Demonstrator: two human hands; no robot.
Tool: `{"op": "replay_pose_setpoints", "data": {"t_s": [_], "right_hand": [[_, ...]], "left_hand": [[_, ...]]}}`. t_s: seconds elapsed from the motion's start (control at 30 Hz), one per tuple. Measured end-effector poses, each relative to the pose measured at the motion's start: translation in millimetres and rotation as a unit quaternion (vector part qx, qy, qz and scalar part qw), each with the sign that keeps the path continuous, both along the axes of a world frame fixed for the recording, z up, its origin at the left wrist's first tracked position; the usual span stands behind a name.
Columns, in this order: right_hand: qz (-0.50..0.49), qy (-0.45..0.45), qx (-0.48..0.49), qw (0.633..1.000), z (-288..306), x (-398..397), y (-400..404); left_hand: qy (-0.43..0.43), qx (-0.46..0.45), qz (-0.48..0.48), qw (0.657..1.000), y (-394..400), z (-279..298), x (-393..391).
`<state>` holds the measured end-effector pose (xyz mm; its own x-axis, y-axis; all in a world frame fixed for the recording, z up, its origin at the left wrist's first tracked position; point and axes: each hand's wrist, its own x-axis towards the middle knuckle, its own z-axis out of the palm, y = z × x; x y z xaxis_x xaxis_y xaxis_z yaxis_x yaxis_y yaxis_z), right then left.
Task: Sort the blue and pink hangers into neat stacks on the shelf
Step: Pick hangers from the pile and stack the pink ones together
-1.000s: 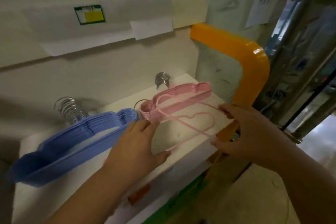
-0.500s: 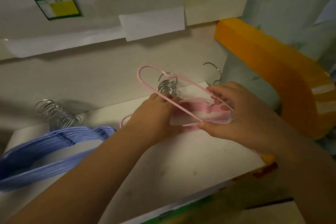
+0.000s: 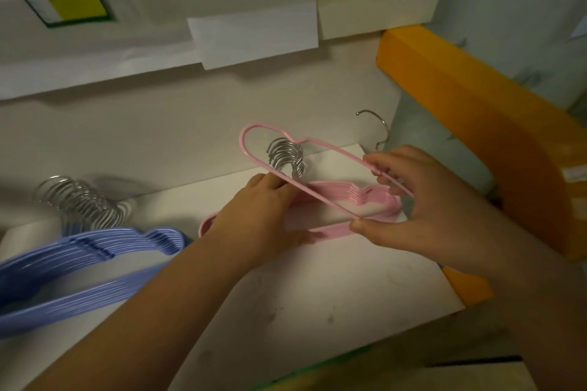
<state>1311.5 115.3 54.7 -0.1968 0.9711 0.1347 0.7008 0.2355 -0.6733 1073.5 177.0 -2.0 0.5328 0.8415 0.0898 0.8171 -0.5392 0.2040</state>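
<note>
1. White shelf (image 3: 317,289): flat surface, faintly scuffed.
2. Blue hanger stack (image 3: 79,267): lying on the shelf's left part, metal hooks toward the wall.
3. Pink hanger stack (image 3: 365,200): lying right of centre, well back.

We record two bare forearms and two bare hands in the head view. The left hand (image 3: 263,219) and the right hand (image 3: 416,213) carry nothing worn that we can see on fingers or wrists. The left forearm (image 3: 152,311) is uncovered along its whole visible length. The right forearm (image 3: 521,289) is likewise uncovered. We find no sleeve edge on either. Fingernails are short and unpainted where visible.
</note>
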Motion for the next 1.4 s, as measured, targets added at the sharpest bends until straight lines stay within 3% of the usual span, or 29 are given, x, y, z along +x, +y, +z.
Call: {"op": "replay_pose_setpoints", "data": {"t_s": [0.33, 0.63, 0.93, 1.4], "right_hand": [[0.007, -0.005, 0.021, 1.0, 4, -3, 2], [-0.012, -0.107, 0.101, 0.989, 14, -18, 24], [0.145, -0.217, 0.017, 0.965, -30, -58, 55], [0.156, -0.278, 0.013, 0.948, -39, -65, 71]], "left_hand": [[0.028, 0.013, 0.017, 0.999, -2, -1, 1], [-0.024, 0.03, 0.131, 0.991, -43, 39, -65], [-0.048, 0.002, 0.271, 0.961, -86, 40, -128], [-0.038, -0.003, 0.283, 0.958, -99, 34, -117]]}}
